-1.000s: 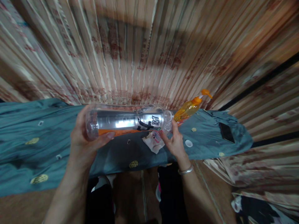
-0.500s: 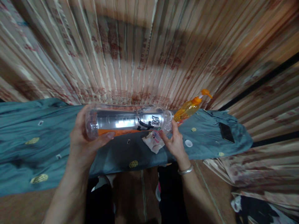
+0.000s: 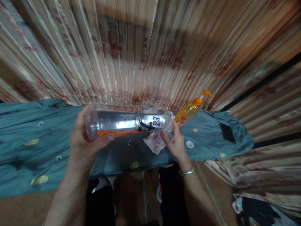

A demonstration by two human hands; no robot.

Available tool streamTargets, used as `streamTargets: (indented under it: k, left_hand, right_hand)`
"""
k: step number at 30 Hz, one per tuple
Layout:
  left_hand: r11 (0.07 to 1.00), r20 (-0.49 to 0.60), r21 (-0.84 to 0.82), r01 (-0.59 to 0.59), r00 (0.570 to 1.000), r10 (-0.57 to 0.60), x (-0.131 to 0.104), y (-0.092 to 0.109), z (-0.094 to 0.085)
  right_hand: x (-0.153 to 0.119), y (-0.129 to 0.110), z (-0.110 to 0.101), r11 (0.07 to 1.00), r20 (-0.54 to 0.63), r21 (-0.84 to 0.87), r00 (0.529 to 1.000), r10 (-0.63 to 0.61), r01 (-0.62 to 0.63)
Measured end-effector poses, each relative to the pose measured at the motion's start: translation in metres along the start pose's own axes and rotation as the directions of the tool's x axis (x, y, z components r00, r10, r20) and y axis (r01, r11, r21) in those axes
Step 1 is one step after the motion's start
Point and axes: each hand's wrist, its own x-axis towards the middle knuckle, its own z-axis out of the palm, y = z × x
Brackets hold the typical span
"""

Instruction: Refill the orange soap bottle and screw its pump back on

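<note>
A large clear plastic bottle [image 3: 127,121] with a silver and orange label lies sideways in the air, held in both hands. My left hand [image 3: 87,135] is wrapped round its base, thumb on the orange part of the label. At the neck end, my right hand [image 3: 175,139] grips the bottle with thumb and fingers. Behind the neck stands a yellow pump bottle [image 3: 189,110] with an orange pump head, its lower part hidden. A crumpled white tissue [image 3: 154,146] with something pinkish on it lies below the held bottle.
Teal patterned cloth [image 3: 117,160] covers the long narrow surface. On its right part lie a round white lid-like disc [image 3: 189,144] and a black phone [image 3: 227,133]. Pleated curtains [image 3: 131,62] hang behind, and a dark pole [image 3: 263,82] runs at the right.
</note>
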Motion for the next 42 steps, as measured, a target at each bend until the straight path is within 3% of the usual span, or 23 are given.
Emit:
streamTargets:
  k: [15, 26, 42]
  left_hand:
    - [0.997, -0.048, -0.065, 0.038, 0.998, -0.041, 0.002, 0.005, 0.002]
    - [0.999, 0.012, 0.022, -0.034, 0.999, 0.034, 0.000, -0.007, -0.002]
    - [0.999, 0.009, 0.003, -0.035, 0.999, 0.035, 0.001, -0.002, 0.000]
  right_hand:
    - [0.001, 0.001, 0.001, 1.000, -0.020, -0.009, 1.000, -0.008, 0.008]
    - [0.001, 0.002, 0.001, 1.000, -0.024, -0.013, 0.999, -0.022, 0.021]
    - [0.001, -0.002, 0.000, 1.000, -0.020, -0.003, 1.000, -0.005, 0.005]
